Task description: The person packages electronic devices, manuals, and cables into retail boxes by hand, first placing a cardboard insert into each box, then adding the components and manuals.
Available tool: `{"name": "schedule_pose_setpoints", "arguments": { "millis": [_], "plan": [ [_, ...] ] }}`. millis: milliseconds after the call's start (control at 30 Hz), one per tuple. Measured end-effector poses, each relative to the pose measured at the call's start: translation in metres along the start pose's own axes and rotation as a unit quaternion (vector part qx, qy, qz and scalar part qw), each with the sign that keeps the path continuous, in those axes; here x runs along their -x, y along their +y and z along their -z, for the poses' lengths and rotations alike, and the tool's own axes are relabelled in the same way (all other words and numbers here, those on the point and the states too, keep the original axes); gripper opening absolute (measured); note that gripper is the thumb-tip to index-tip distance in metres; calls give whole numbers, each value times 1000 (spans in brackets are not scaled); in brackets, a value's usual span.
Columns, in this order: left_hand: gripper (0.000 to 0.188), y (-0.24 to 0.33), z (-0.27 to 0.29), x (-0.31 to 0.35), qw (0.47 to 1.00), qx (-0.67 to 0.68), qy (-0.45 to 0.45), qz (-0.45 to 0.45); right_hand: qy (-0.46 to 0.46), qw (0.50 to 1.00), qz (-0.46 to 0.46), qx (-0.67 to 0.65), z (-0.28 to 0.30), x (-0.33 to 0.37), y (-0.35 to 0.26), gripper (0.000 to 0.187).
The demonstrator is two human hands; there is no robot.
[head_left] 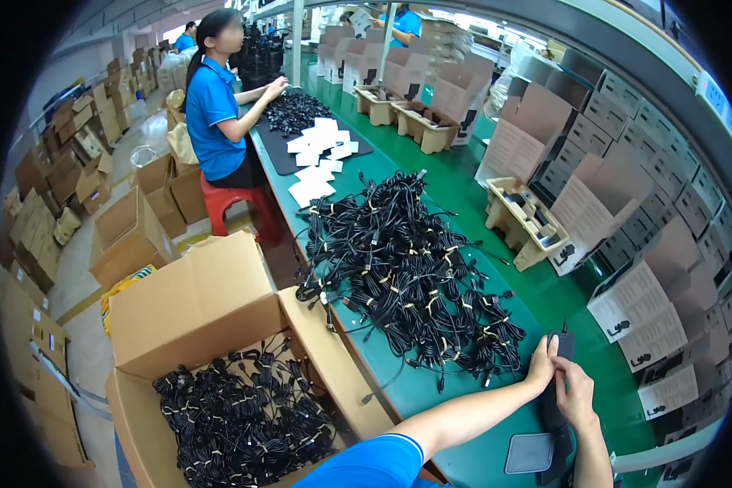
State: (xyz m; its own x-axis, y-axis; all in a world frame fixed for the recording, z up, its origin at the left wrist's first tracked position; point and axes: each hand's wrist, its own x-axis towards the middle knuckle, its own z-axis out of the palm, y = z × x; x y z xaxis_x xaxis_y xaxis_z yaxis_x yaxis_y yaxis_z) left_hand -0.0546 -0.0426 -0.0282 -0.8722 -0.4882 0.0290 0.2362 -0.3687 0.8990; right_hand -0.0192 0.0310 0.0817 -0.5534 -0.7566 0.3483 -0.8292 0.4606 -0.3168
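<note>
At the bench's near right, my left hand grips a flat black rectangular item with a short thin tip sticking up from its far end. My right hand is against its near side, fingers bent and closed beside my left fingertips. What the right fingers pinch is hidden. Below the hands lies more dark material. Close to it rests a dark grey, rounded flat piece with a pale border. A large heap of black cables, bundled with pale ties, lies left of my hands.
An open carton of bundled black cables stands left of the bench. Open printed boxes and moulded pulp trays line the right side. Farther up, a co-worker sits on a red stool near white cards and small black parts.
</note>
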Motion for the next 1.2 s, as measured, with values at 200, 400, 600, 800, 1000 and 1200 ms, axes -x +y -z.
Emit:
{"name": "schedule_pose_setpoints", "arguments": {
  "millis": [200, 400, 600, 800, 1000, 1200],
  "plan": [
    [38, -15, -4, -20, 985, 34, 163, -54, 122, 968, 98, 195, 13, -20, -12, 41],
    [36, -1, 5, -21, 959, 256, -13, 121, 121, 968, 60, 212, 9, -9, 25, 44],
    [37, 39, 18, -7, 931, 266, -122, 218, 105, 994, -35, -8, 29, -13, 70, 27],
    [38, 18, 6, 13, 960, -96, -262, -18, 229, 916, -184, -273, 50, -81, 82, 28],
    [33, 29, 2, 5, 899, -283, -330, -53, 263, 879, -207, -339, 51, -172, 106, 47],
    [29, 21, 0, 7, 920, -255, -293, -59, 251, 859, -253, -368, 17, -240, 130, 48]
  ]
}}
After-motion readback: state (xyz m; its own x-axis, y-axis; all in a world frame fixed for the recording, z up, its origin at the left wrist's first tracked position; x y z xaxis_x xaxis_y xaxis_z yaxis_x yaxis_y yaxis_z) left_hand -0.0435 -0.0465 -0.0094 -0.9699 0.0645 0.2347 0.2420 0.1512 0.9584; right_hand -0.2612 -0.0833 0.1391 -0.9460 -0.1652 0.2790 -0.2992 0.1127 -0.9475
